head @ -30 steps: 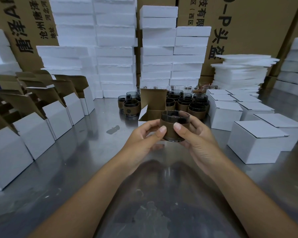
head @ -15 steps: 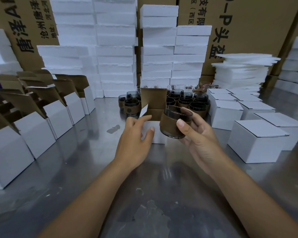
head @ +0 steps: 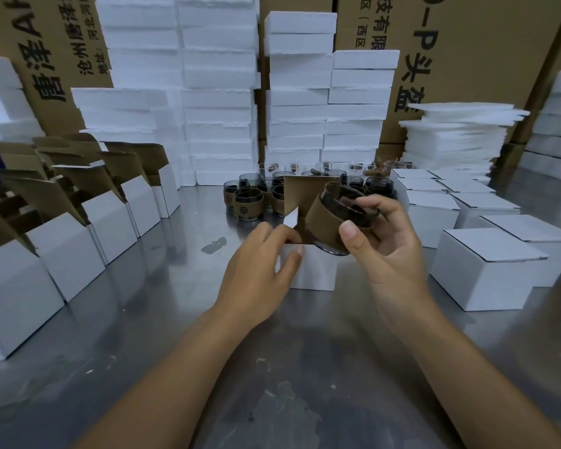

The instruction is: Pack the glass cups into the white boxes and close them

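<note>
Just above the white box (head: 314,272) the left hand (head: 256,270) holds, the right hand (head: 392,251) grips a glass cup (head: 329,218).

Worn on the head, wide-angle, looking forward and down over a steel table (head: 127,367). Sits close above the work, with left hand (head: 256,273) and right hand (head: 389,254) mid-frame. Faces stacked foam blocks (head: 217,102) and printed cardboard cartons (head: 483,59) at the far side. Bends straight edges near the frame borders.

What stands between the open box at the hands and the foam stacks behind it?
A cluster of sleeved glass cups, in the head view.
</note>
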A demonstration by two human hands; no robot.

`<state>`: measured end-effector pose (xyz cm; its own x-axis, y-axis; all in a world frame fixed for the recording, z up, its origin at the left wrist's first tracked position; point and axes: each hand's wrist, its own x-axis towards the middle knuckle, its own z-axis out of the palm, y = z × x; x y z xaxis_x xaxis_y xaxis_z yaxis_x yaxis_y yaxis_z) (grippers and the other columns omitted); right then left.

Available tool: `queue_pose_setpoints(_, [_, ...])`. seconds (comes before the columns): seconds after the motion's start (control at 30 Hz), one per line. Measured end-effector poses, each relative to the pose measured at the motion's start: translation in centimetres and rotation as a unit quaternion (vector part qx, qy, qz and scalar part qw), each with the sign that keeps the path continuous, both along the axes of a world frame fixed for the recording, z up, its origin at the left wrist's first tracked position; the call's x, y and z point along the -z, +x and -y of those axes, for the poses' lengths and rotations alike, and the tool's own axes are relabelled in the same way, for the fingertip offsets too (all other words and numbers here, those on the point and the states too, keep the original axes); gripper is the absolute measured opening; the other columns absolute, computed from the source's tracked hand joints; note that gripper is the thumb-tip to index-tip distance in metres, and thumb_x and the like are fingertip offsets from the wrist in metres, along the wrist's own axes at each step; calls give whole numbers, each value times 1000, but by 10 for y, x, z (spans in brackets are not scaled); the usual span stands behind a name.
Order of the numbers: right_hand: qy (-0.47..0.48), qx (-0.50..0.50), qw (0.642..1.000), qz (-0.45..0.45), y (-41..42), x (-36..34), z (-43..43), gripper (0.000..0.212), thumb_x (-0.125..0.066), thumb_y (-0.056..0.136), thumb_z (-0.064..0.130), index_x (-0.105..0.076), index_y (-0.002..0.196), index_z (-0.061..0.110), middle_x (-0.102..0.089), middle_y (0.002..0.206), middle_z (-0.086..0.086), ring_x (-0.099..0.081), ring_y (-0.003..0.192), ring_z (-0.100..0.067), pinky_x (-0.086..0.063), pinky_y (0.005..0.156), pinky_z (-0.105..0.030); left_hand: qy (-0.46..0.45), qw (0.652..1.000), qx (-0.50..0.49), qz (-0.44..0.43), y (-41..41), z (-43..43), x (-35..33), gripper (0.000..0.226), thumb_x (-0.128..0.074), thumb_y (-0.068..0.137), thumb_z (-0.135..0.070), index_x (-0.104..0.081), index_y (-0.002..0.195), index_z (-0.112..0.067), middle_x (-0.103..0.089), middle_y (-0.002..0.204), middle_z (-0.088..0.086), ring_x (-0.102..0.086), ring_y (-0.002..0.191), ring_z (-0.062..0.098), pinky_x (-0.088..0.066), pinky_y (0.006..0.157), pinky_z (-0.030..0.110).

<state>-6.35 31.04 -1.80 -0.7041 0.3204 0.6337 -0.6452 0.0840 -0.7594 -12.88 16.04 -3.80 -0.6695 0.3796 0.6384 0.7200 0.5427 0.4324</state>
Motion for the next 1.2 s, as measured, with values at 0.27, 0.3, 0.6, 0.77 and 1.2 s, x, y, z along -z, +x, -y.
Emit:
queue_pose_setpoints(0.27, [29, 16, 999, -29, 0, -2, 2, 30, -72, 72, 38, -56, 97, 36, -63, 105, 13, -61, 105, -16, -47, 96, -50, -17, 994, 70, -80, 12, -5, -6, 4, -54, 91, -22, -53, 89, -19, -35, 77, -16, -37, 67, 6, -30, 55, 13])
queue_pose_setpoints(0.3, [27, 15, 999, -31, 0, -1, 3, 29, -72, 72, 39, -56, 96, 38, -63, 107, 11, -61, 107, -19, -47, 96, -52, -13, 993, 80, -80, 12, -6, -5, 5, -55, 90, -20, -51, 88, -20, -35, 76, -17, -37, 68, 6, -32, 56, 13])
queue_pose_setpoints(0.6, [63, 77, 995, -26, -1, 3, 2, 35, -69, 80, 28, -49, 107, 37, -60, 109, 3, -59, 104, -13, -49, 93, -37, 7, 992, 105, -69, 12, -9, -2, 11, -57, 90, -26, -49, 84, -20, -40, 69, -16, -41, 66, 9, -34, 56, 18])
queue_pose_setpoints(0.77, [145, 121, 981, -35, 2, 3, 5, 39, -64, 83, 19, -45, 112, 37, -52, 117, 4, -53, 113, -11, -46, 96, -31, 8, 994, 97, -57, 12, -9, -2, 21, -60, 89, -25, -40, 83, -26, -36, 62, -14, -42, 61, 6, -31, 54, 19])
queue_pose_setpoints(1.2, [239, 180, 954, 24, -3, 9, -3, 24, -69, 82, 17, -52, 88, 33, -40, 128, 10, -33, 126, 8, -26, 100, -6, 38, 992, 106, -53, 14, -10, -2, 27, -67, 84, -24, -41, 80, -20, -31, 57, -19, -39, 56, -1, -26, 49, 13])
